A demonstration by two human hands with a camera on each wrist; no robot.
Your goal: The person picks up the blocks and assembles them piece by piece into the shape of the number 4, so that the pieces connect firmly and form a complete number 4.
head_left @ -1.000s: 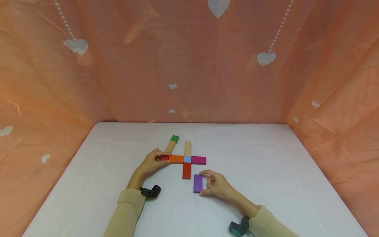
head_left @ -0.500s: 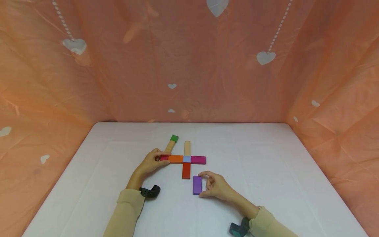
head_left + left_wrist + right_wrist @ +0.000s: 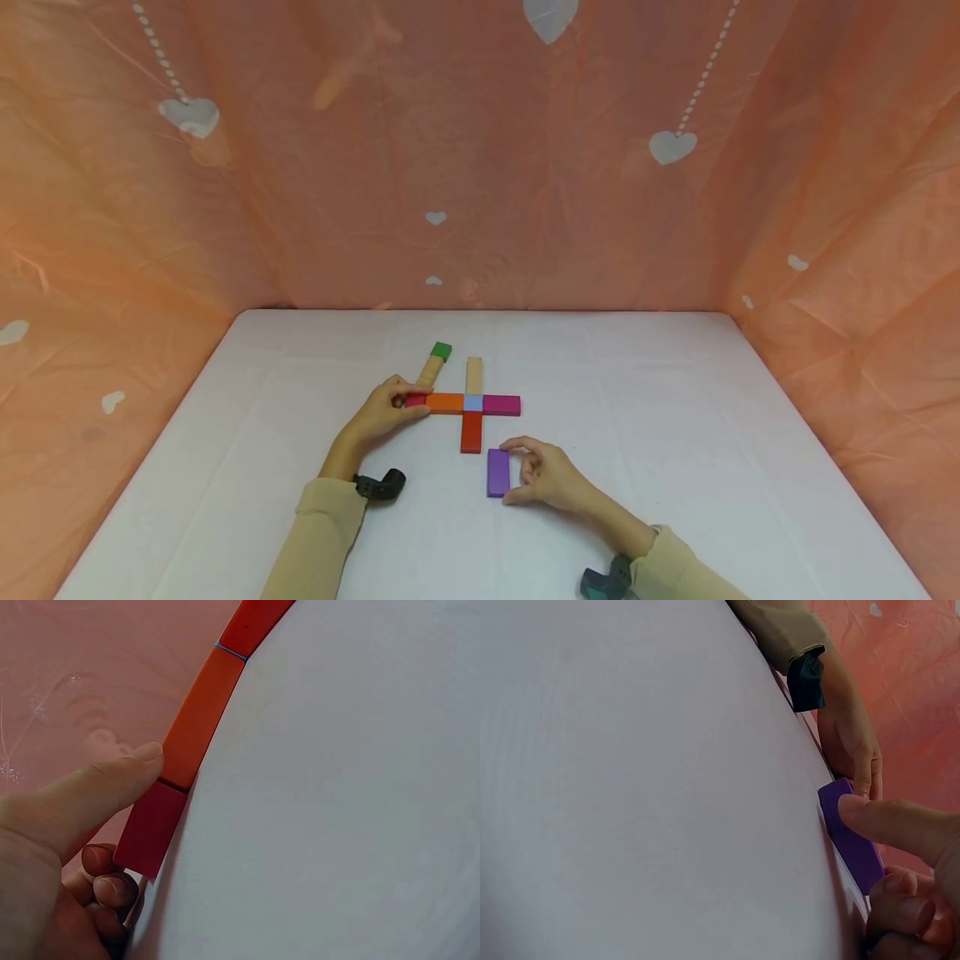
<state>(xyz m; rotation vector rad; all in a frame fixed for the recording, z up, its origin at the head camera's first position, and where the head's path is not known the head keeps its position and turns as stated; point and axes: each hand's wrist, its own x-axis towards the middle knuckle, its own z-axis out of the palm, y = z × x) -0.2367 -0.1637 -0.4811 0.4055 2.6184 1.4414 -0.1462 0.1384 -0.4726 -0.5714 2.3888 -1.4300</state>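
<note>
My left hand pinches a crimson block between thumb and index finger, at the left end of a row of flat wooden blocks. An orange block adjoins it, followed by a small light-blue block and a magenta block. From the light-blue one, a plain wood block extends away and a red block towards me. My right hand holds a purple block by its two short ends, close to the table, nearer to me than the red block.
Beyond the left hand lies a slanted plain wood piece with a green block at its far end. All rest on a white-covered table. An orange curtain with heart prints encloses the back and sides.
The purple block has slid slightly towards me and to the left in my right hand's hold. My left hand has stayed at the crimson block.
</note>
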